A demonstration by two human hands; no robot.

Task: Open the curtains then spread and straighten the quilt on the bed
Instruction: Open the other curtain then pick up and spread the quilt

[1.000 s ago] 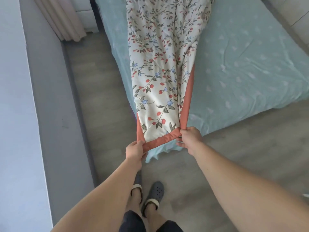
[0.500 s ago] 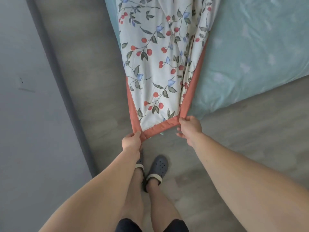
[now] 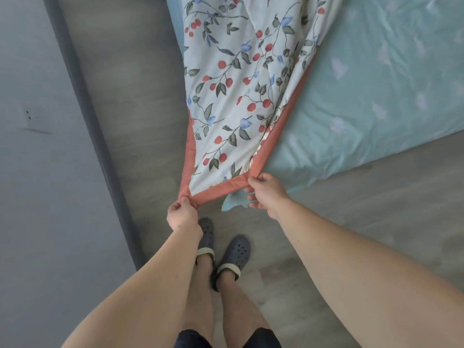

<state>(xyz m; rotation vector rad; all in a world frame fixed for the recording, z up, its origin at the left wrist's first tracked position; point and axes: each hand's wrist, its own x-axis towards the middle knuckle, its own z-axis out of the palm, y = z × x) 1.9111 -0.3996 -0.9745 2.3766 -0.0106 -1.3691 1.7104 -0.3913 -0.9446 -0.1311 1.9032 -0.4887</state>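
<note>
Both arms are reaching out over the floor (image 3: 140, 101), and the quilt (image 3: 233, 79) is hanging taut between hands and bed. The left hand (image 3: 181, 215) is pinching one corner of the orange border (image 3: 218, 189), thumb and fingers (image 3: 186, 200) curled tight on the fabric. The right hand (image 3: 266, 194) is gripping the other end of that same short edge, fingers folded over the trim. Between the two grips the hem is running in a straight slanted line, the left end sitting lower in view than the right.

Beyond the fingers, the floral cloth, cherries and leaves on cream, is narrowing toward the hands and widening as it is climbing onto the bed (image 3: 376, 84), where it is lying bunched and folded lengthwise over the pale green sheet. Just under the right fingers a corner of that green sheet (image 3: 232, 200) is dangling off the mattress. Nearer than the hands, two dark clogs (image 3: 238, 252) are standing on the grey floor, close together. Out past the left fingers, a dark skirting board (image 3: 82, 96) is running along the wall (image 3: 30, 172).
</note>
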